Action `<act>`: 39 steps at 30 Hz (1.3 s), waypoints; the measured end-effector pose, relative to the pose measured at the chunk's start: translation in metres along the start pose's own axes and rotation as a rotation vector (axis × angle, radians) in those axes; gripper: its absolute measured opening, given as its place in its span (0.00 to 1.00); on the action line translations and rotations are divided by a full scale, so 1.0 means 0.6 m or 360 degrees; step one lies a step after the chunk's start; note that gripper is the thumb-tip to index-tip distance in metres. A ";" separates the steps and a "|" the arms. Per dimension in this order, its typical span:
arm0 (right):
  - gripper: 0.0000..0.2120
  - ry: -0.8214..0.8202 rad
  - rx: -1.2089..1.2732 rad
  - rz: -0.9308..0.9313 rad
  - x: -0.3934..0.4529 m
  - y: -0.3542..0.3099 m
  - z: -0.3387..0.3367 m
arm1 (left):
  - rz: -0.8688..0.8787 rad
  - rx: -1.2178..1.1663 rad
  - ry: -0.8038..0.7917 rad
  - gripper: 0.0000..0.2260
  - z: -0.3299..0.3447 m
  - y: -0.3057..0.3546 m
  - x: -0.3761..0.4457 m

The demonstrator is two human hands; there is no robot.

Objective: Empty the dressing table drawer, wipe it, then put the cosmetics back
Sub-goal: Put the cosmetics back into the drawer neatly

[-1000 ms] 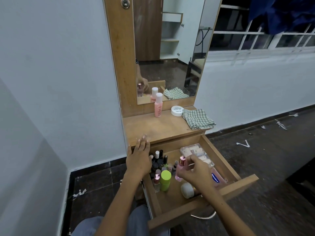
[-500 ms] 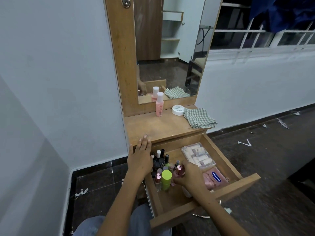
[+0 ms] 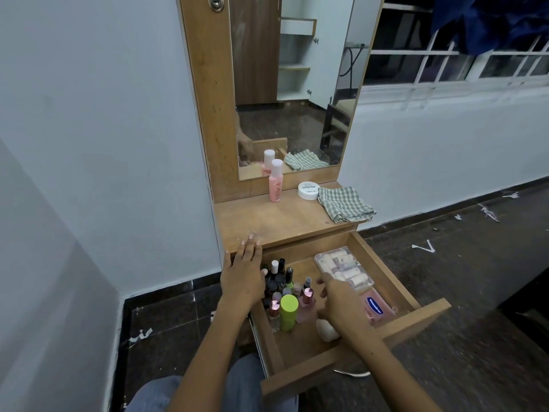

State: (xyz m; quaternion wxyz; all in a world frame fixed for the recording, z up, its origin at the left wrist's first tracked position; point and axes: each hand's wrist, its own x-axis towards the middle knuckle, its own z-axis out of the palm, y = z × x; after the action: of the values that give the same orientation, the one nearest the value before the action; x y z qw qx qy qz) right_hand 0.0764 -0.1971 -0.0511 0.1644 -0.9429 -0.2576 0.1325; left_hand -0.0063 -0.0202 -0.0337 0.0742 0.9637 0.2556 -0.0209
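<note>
The right hand [image 3: 338, 304] reaches into the open drawer [image 3: 416, 318], fingers loosely spread and holding nothing that shows; it hides part of a white round thing [image 3: 326, 333] near the drawer front and one end of the pink Vaseline pack [image 3: 378, 307]. The left hand [image 3: 242, 276] lies flat, fingers straight, its tips on the front edge of the wooden surface [image 3: 276, 218] and its palm over the drawer's left back corner, covering some of the small bottles there.

Those small bottles [image 3: 280, 276] crowd the drawer's left side; they overlap too much to count. In front of them stand one green-capped bottle [image 3: 288, 312] and two bottles with shiny pink caps [image 3: 308, 292]. One clear box of pale rolls [image 3: 344, 267] sits at the back right.

On the surface are one pink bottle with a white cap [image 3: 276, 181], one white round tin [image 3: 308, 190] and one folded checked cloth [image 3: 344, 203], just beside the tin. The mirror [image 3: 297, 84] repeats the bottle and cloth. The person's knees are cut off at the bottom edge.
</note>
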 end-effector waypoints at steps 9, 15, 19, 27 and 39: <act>0.12 0.0490 0.0388 -0.0317 0.099 -0.055 -0.066 | 0.0005 0.0047 -0.0005 0.27 -0.006 0.001 0.005; 0.21 0.0778 0.0489 -0.0542 0.226 -0.142 -0.077 | 0.0015 0.0082 -0.0028 0.26 -0.014 -0.001 0.009; 0.31 0.0920 0.0406 -0.0697 0.274 -0.178 -0.083 | 0.0009 0.0097 -0.0063 0.25 -0.024 0.002 0.014; 0.24 0.1050 0.0244 -0.0774 0.298 -0.196 -0.086 | -0.0021 0.0159 -0.0071 0.24 -0.028 0.008 0.019; 0.13 0.0872 0.1145 -0.0657 0.151 -0.103 -0.112 | -0.0056 -0.0240 0.0623 0.29 -0.006 0.007 -0.027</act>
State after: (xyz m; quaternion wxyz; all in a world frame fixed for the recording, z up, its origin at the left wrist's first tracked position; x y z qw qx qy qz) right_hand 0.1468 -0.1154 0.0187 0.5638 -0.7560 -0.3241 -0.0750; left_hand -0.0184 -0.0314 -0.0284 0.0948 0.9364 0.2828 0.1846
